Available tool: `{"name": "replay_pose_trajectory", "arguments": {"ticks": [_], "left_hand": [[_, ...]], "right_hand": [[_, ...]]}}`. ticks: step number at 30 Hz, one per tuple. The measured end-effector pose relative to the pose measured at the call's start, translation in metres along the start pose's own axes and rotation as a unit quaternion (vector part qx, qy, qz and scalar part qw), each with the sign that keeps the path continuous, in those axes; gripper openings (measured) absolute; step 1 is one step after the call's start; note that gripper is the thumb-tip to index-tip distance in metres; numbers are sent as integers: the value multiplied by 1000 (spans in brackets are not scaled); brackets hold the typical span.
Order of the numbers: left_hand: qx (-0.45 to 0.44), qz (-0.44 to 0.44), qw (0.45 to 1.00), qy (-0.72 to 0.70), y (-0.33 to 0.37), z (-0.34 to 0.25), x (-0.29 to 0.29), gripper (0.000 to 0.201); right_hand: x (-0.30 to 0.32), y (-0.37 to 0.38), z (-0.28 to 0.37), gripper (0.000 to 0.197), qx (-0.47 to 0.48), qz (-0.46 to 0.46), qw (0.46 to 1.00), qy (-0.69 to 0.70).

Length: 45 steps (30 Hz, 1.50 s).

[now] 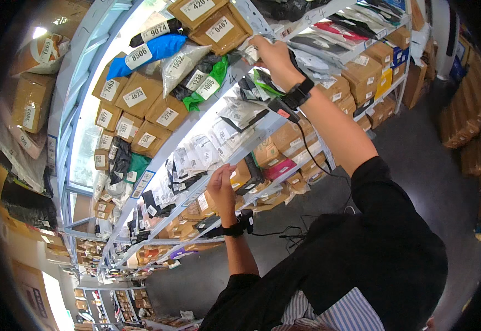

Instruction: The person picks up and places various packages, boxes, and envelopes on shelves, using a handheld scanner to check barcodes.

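My right hand (274,59) is raised to an upper shelf beside a brown carton (222,31). Its fingers are closed on a small whitish packet (249,52), mostly covered by them. Below lie a green parcel (216,77) and a clear whitish bag (182,65). My left hand (221,186) hangs lower, in front of a shelf holding white packets (203,150). Its fingers are loosely bent, and I see nothing in them. Both wrists wear black straps with small devices (294,98), and dark cables run from them.
Pale blue metal racks (166,146) slant across the view, packed with labelled cartons and bags. More cartons (362,74) fill the shelves at the right. Tall stacks of flat brown cardboard (466,113) stand at the far right. Black cables (293,234) trail over the grey floor (191,276).
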<state>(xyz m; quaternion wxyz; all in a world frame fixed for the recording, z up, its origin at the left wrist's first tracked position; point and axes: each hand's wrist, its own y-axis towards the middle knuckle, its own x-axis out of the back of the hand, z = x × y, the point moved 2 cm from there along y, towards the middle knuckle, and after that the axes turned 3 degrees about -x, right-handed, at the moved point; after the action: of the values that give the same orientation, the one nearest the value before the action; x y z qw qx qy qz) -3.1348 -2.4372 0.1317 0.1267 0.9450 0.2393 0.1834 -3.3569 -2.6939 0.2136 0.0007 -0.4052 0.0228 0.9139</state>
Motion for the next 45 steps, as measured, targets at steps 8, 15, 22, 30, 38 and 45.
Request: {"name": "replay_pose_trajectory", "arguments": {"ticks": [8, 15, 22, 30, 38, 45], "left_hand": [[42, 16, 999, 5, -30, 26, 25, 20], [48, 17, 999, 3, -56, 41, 58, 22], [140, -34, 987, -72, -102, 64, 134, 45], [255, -185, 932, -179, -251, 123, 265, 35], [236, -390, 876, -155, -388, 103, 367, 21], [223, -580, 770, -145, -458, 119, 484, 17]], "right_hand": [[12, 19, -41, 30, -19, 16, 999, -21], [31, -38, -61, 57, -118, 30, 993, 11], [9, -244, -260, 25, -54, 207, 959, -184], [-79, -485, -343, 18, 142, 576, 710, -380], [-90, -641, -445, 28, -73, 708, 609, -351], [-130, -663, -537, 49, -168, 635, 631, -413]]}}
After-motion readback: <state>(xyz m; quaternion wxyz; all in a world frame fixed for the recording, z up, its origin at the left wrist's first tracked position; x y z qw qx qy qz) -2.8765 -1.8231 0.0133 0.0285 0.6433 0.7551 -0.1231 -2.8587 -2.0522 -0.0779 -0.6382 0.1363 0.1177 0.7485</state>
